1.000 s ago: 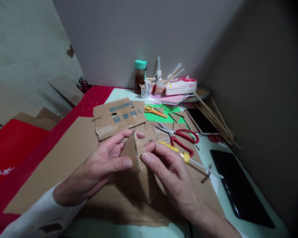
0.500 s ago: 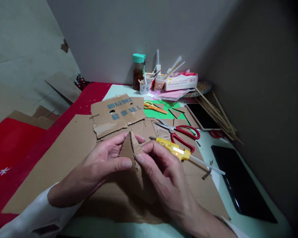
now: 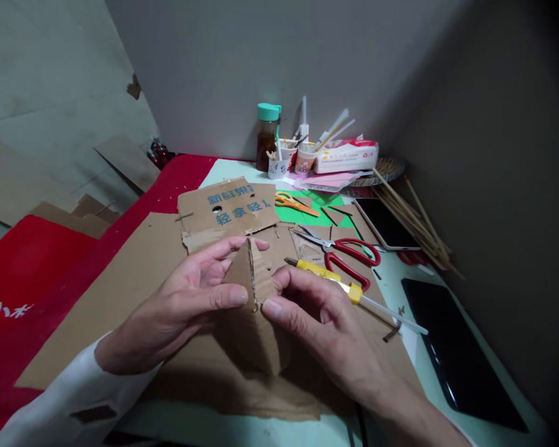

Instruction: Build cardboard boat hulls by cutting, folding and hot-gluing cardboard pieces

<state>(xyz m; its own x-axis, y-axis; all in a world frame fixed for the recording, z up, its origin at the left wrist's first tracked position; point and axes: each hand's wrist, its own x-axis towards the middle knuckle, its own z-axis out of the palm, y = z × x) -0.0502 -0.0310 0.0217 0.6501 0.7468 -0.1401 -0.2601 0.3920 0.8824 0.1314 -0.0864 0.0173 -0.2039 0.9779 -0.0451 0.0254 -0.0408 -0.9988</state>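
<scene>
Between my hands is a pointed, folded piece of cardboard, its tip upward and a seam with torn-looking edges running down the side that faces me. My left hand grips it from the left, thumb on the near face and fingers behind. On the other side, my right hand pinches it with thumb and index finger beside the lower end of the seam. A yellow hot glue gun with a clear glue stick in it lies just beyond my right hand. Red-handled scissors rest behind the glue gun.
A large cardboard sheet covers much of the table, with a printed cardboard piece on it. Orange scissors, a tablet, a black flat device and wooden sticks lie around. A bottle and cups stand behind.
My right thumb and fingers have shifted slightly down and outward along the cardboard, showing more of its right face. The whole view has moved a little to the left.
</scene>
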